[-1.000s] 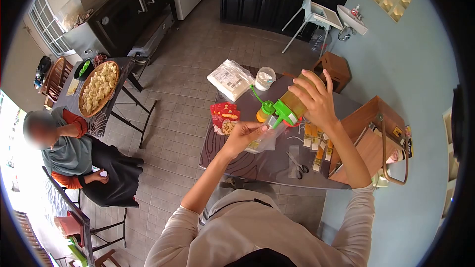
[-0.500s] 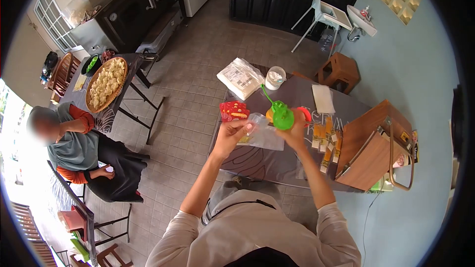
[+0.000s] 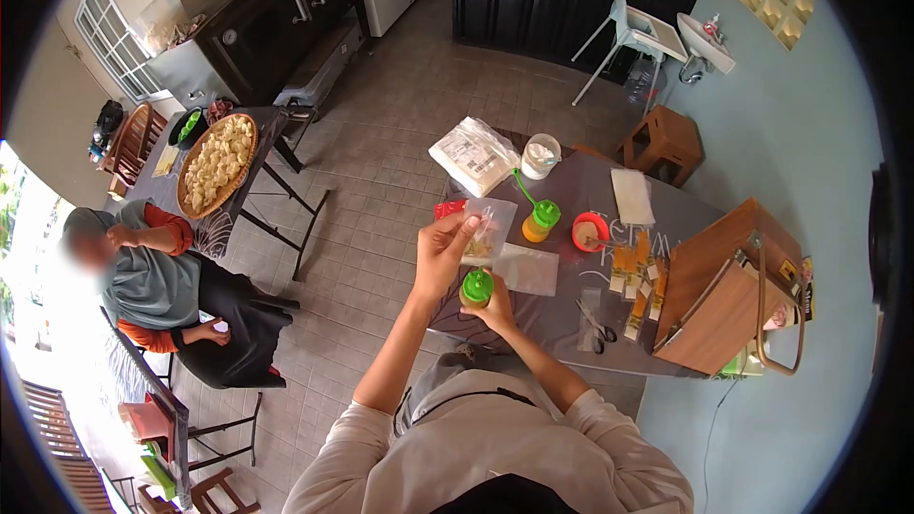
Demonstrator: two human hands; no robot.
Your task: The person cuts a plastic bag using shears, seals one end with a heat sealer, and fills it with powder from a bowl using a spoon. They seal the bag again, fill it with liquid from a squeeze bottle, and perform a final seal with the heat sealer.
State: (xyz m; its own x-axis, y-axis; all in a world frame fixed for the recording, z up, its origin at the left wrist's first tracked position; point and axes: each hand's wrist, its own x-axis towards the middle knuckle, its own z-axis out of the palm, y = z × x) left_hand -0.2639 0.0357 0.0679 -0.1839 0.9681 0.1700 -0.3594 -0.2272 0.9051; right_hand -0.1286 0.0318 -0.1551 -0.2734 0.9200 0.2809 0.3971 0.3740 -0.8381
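Pinched in my left hand (image 3: 445, 252) is the top of a clear plastic bag (image 3: 490, 225), with a little yellowish content low inside. My right hand (image 3: 492, 307) is wrapped round a green-capped bottle (image 3: 477, 287), just below the bag. Beneath them on the dark table lies another clear bag (image 3: 529, 270). A second green-capped bottle (image 3: 540, 221) with orange content stands beyond it, beside a red bowl (image 3: 589, 232) of pinkish-brown content. A red packet (image 3: 448, 208) is partly hidden behind my left hand.
On the table are a white package stack (image 3: 471, 154), white tub (image 3: 541, 156), scissors (image 3: 599, 326), small yellow-and-white packets (image 3: 636, 271) and a wooden box (image 3: 728, 295). At left, a person (image 3: 157, 276) sits near a round tray of pale pieces (image 3: 218, 165).
My right hand has moved down and toward me, now round a green-capped bottle. The second bottle and red bowl show fully. My left hand holds the bag more upright.
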